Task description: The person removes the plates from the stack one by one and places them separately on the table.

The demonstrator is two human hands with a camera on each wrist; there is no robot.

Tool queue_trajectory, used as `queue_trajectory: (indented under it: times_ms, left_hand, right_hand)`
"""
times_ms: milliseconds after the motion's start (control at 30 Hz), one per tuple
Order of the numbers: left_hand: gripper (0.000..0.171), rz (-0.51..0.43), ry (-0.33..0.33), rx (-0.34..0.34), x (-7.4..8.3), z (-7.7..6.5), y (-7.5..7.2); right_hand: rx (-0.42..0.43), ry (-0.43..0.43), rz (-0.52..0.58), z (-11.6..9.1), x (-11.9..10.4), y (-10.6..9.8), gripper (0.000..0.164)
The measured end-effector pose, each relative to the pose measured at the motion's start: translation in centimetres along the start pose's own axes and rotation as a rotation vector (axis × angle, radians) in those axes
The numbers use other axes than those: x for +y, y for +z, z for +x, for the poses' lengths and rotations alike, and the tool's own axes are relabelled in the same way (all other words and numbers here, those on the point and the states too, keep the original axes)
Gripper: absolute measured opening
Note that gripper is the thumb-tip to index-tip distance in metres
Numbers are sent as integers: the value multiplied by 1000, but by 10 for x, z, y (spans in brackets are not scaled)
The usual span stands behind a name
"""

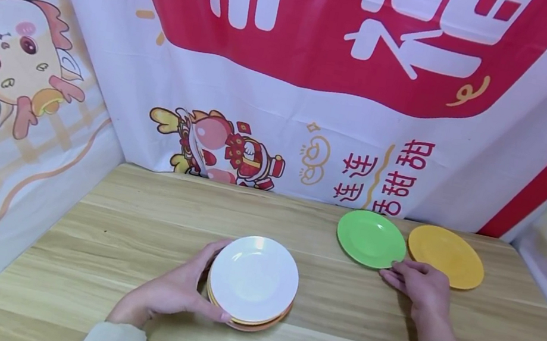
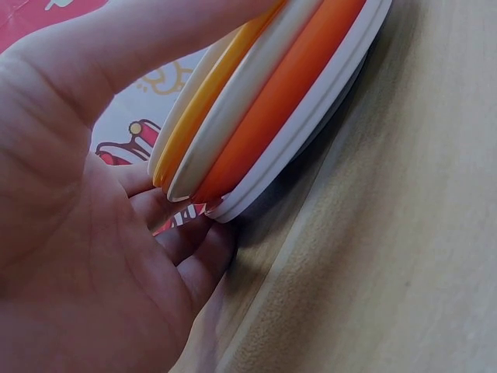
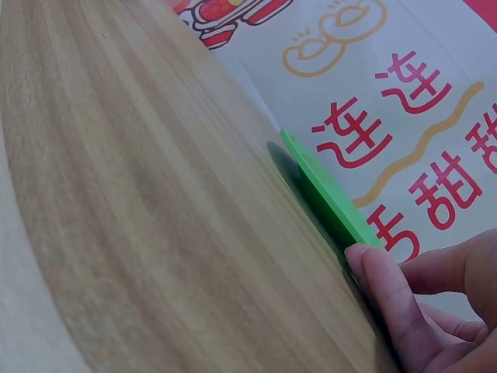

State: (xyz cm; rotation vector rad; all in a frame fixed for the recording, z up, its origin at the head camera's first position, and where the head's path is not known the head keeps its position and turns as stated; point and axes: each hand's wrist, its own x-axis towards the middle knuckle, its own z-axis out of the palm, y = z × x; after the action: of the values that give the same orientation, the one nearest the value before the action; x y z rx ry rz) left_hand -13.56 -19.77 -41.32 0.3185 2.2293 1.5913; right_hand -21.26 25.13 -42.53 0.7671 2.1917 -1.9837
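My left hand (image 1: 177,290) holds a stack of several round plates near the front middle of the table, thumb on the near side and fingers around the left edge. A white plate (image 1: 254,279) tops the stack. In the left wrist view, an orange plate (image 2: 287,101) and a yellow plate (image 2: 208,101) show edge-on between white ones, with fingertips under the lower rims. Farther right, my right hand (image 1: 424,289) pinches the near right rim of a green plate (image 1: 372,239). The right wrist view shows the green plate's rim (image 3: 330,190) tilted up from the wood, a dark shadow beneath.
Just right of the green plate lies a larger yellow-orange plate (image 1: 446,257), partly behind my right hand. A printed cloth (image 1: 311,140) hangs along the table's back edge, and another patterned cloth (image 1: 24,165) closes off the left side. The wooden table (image 1: 135,220) stretches between them.
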Motion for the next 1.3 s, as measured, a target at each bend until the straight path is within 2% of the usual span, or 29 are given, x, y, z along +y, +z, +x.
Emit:
queue_trajectory:
  times_ms: [233,1300]
  left_hand:
    - [127,-4,21,-12,1,-1,-1]
    - [125,6,20,-3,-2,1,-1]
  right_hand:
    - [13,-1,0,2,1,-1,56]
    - [52,9,-15,2,0,-2,56]
